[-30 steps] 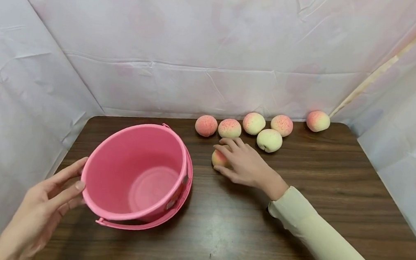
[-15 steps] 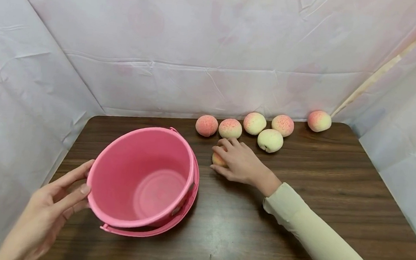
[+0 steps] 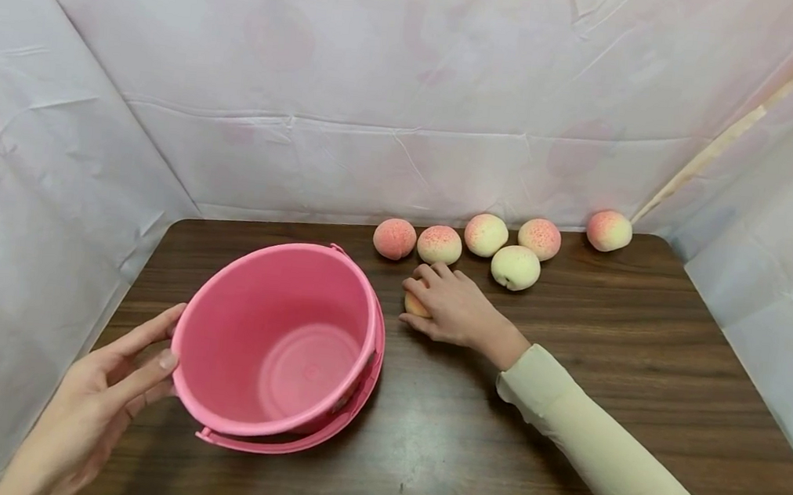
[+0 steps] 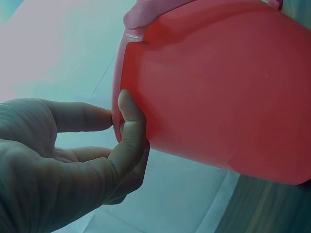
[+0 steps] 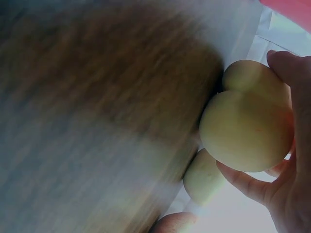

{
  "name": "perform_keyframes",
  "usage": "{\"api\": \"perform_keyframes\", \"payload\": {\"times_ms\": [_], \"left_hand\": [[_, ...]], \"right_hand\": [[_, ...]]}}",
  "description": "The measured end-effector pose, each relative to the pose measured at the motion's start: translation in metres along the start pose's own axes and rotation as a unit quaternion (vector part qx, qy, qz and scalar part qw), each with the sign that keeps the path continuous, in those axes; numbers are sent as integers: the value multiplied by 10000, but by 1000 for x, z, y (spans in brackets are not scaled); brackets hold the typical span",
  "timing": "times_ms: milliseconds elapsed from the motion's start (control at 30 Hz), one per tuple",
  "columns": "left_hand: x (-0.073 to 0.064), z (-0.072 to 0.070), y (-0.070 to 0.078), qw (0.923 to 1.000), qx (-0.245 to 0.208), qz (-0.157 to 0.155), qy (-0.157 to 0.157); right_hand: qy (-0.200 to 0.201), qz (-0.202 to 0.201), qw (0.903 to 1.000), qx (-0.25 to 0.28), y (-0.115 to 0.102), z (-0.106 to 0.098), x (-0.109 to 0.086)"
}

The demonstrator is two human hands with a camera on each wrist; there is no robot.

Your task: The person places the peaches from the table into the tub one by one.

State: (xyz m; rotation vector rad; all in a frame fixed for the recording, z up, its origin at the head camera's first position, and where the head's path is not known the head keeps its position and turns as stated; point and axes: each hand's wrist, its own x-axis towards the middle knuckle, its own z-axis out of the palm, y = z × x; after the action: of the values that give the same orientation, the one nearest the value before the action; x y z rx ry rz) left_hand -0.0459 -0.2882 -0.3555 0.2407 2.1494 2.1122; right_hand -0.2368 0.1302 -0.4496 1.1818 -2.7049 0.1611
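Observation:
A pink bucket point(image 3: 308, 366) with a matching handle hanging along its near right side stands at the left of the wooden table, no fruit visible inside. My left hand point(image 3: 89, 394) pinches the bucket's left rim between thumb and fingers, also seen on the bucket wall point(image 4: 218, 92) in the left wrist view. Right of the bucket, my right hand point(image 3: 458, 308) has its fingers curled round a peach point(image 3: 415, 304) low over the table; the hand covers much of it. The right wrist view shows this pale peach point(image 5: 245, 131) between thumb and fingers.
Along the table's back lie a reddish peach point(image 3: 394, 239), a speckled peach point(image 3: 439, 245) close beyond my right hand, and several more, including a pale one point(image 3: 516, 268). Another peach point(image 3: 609, 231) sits by the back right corner. Pale patterned sheeting point(image 3: 381, 105) walls the table's back and sides.
The bucket has shifted right and slightly nearer, with my left hand moving along at its rim. My right hand has closed a little further over the peach, edging slightly left.

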Motion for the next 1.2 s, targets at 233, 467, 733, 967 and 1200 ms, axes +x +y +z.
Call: {"api": "perform_keyframes", "payload": {"times_ms": [233, 467, 733, 967, 1200], "left_hand": [[2, 3, 1, 10000, 20, -41, 6], [3, 4, 0, 10000, -64, -55, 40], [3, 3, -1, 9999, -150, -25, 61], [4, 3, -2, 9998, -158, -10, 156], [4, 3, -2, 9996, -207, 30, 165]], "right_hand": [[-63, -44, 10000, 30, 0, -3, 1], [0, -91, 9999, -86, 1, -11, 2], [228, -211, 9991, -290, -1, -32, 5], [340, -263, 9979, -479, -5, -54, 10], [480, -421, 9967, -503, -7, -79, 16]]}}
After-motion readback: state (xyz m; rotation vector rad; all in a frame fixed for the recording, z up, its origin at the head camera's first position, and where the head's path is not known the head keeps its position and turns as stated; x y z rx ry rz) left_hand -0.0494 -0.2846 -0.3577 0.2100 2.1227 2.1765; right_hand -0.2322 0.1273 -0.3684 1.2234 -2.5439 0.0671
